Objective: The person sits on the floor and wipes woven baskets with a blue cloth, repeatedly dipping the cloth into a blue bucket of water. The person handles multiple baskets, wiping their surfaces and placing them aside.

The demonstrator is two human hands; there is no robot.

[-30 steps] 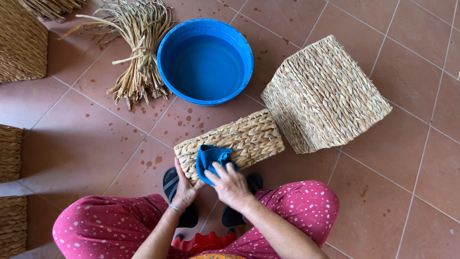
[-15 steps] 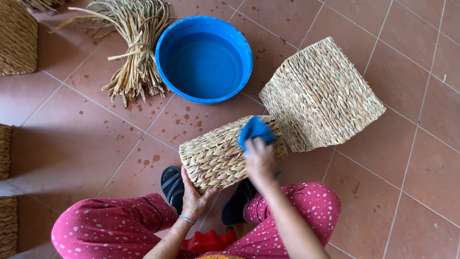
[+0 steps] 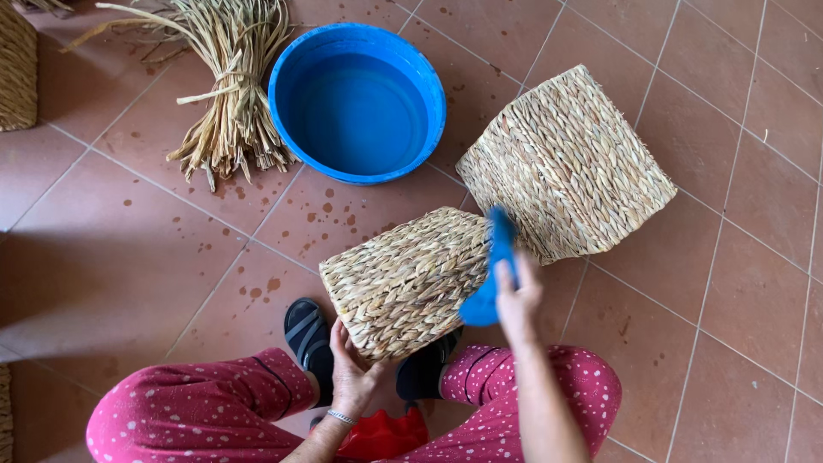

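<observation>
From the head camera I see my left hand point(image 3: 353, 377) cupped under the near corner of the small woven straw basket point(image 3: 410, 279), gripping it and propping it tilted on the terracotta tiled floor point(image 3: 129, 257) between my knees. My right hand point(image 3: 517, 296) is clenched on a blue cloth point(image 3: 492, 279), pressed to the basket's far end, just beside the larger woven straw basket point(image 3: 566, 163). To wipe well, I judge the left grip should stay firm while the cloth follows the weave. A round blue plastic basin point(image 3: 358, 103) and a bundle of dried straw point(image 3: 227, 94) lie beyond.
</observation>
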